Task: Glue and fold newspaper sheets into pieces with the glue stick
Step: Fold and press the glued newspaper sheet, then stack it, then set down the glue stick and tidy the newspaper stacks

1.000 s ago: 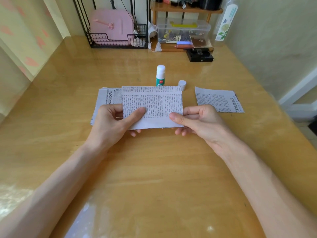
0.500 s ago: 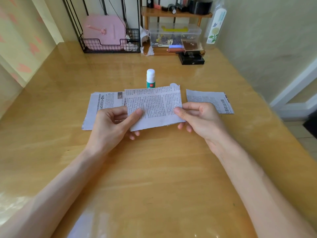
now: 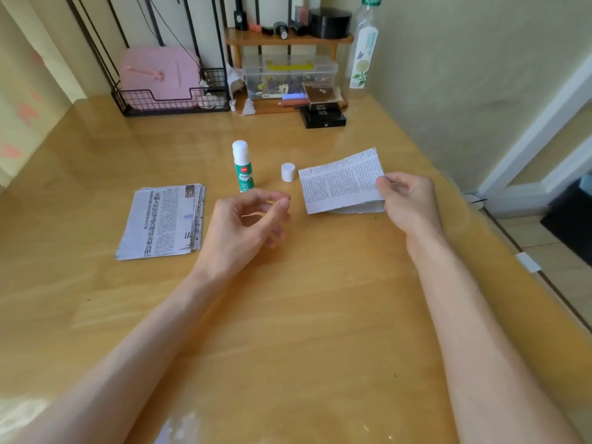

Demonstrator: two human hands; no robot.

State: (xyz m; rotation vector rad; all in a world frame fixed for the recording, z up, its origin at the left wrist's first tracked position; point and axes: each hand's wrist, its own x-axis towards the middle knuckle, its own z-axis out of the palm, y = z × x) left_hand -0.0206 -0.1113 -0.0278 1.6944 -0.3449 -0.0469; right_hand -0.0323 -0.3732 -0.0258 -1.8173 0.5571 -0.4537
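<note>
My right hand (image 3: 405, 203) pinches the right edge of a folded newspaper piece (image 3: 339, 181) and holds it at the right of the wooden table (image 3: 288, 315), over another piece (image 3: 352, 209) whose edge shows below it. My left hand (image 3: 246, 225) hovers near the table's middle with fingers loosely curled and nothing in it. A green and white glue stick (image 3: 242, 166) stands uncapped just beyond the left hand. Its white cap (image 3: 287, 172) stands to the right of it. A stack of newspaper sheets (image 3: 160, 222) lies at the left.
At the back stand a black wire rack (image 3: 169, 104) with a pink case, a wooden shelf (image 3: 288, 38) over a clear plastic box (image 3: 288, 75), black boxes (image 3: 323, 115) and a tall bottle (image 3: 363, 49). A wall runs along the table's right side.
My left hand let go of the folded piece. My right hand carried the piece to the right, over the piece lying there. The view shifted, uncovering the stack at the left.
</note>
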